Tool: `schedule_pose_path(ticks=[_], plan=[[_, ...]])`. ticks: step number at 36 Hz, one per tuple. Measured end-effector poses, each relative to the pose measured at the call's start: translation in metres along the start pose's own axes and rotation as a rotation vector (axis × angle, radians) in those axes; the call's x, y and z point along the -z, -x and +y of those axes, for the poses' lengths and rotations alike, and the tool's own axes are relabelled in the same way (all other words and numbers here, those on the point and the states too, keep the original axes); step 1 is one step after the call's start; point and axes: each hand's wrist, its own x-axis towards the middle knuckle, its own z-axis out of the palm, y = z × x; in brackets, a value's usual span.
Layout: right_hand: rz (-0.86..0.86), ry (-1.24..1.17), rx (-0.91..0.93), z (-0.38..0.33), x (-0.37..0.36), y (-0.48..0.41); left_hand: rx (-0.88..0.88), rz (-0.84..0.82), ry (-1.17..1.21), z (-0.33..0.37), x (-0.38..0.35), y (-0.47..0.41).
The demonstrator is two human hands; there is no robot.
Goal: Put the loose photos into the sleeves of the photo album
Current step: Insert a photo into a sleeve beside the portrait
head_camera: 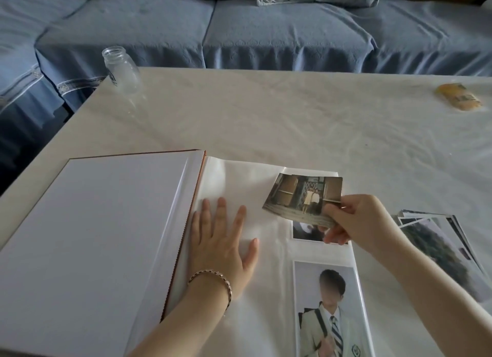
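The photo album [111, 223] lies open on the table, its left side blank white. My left hand [223, 239] rests flat, fingers straight, on the clear sleeve page [239, 175] near the spine. My right hand [356, 223] pinches a small old photo [303, 197] by its lower right corner and holds it tilted above the upper right sleeve. Below it a sleeved photo [306, 233] is half hidden, and a portrait photo [330, 311] sits in the lower sleeve. A pile of loose photos [442, 247] lies to the right of the album.
A clear glass jar [122, 70] stands at the table's far left corner. A yellow packet [459, 97] lies at the far right. The table [292, 117] has a pale cloth under clear plastic. A blue sofa [239, 29] runs behind it.
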Motion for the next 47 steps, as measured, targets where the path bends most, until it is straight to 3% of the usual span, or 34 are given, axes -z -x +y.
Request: schedule_pose_path(ticks=[5, 15, 18, 22, 26, 31, 41, 47], plan=[[-0.144, -0.02, -0.133, -0.002, 0.012, -0.024, -0.002, 0.009, -0.004, 0.0, 0.001, 0.001], [-0.298, 0.205, 0.014, -0.025, -0.038, -0.053, 0.019, -0.023, 0.014, 0.001, 0.003, 0.0], [-0.258, 0.202, 0.019, -0.025, -0.036, -0.054, 0.02, -0.019, 0.018, 0.001, 0.003, 0.001], [-0.111, 0.028, 0.001, -0.017, -0.024, -0.055, 0.023, -0.012, 0.014, 0.0, 0.003, 0.0], [-0.112, -0.079, -0.057, -0.016, -0.024, -0.052, 0.029, -0.025, 0.005, 0.001, 0.004, 0.001], [-0.118, 0.004, -0.098, -0.026, -0.032, -0.054, 0.038, -0.032, 0.017, 0.002, 0.006, 0.001], [-0.235, 0.003, -0.041, -0.039, -0.044, -0.057, 0.044, -0.024, 0.036, 0.001, 0.003, -0.001], [-0.084, -0.116, -0.07, -0.03, -0.052, -0.054, 0.039, -0.001, 0.038, 0.001, 0.001, -0.002]])
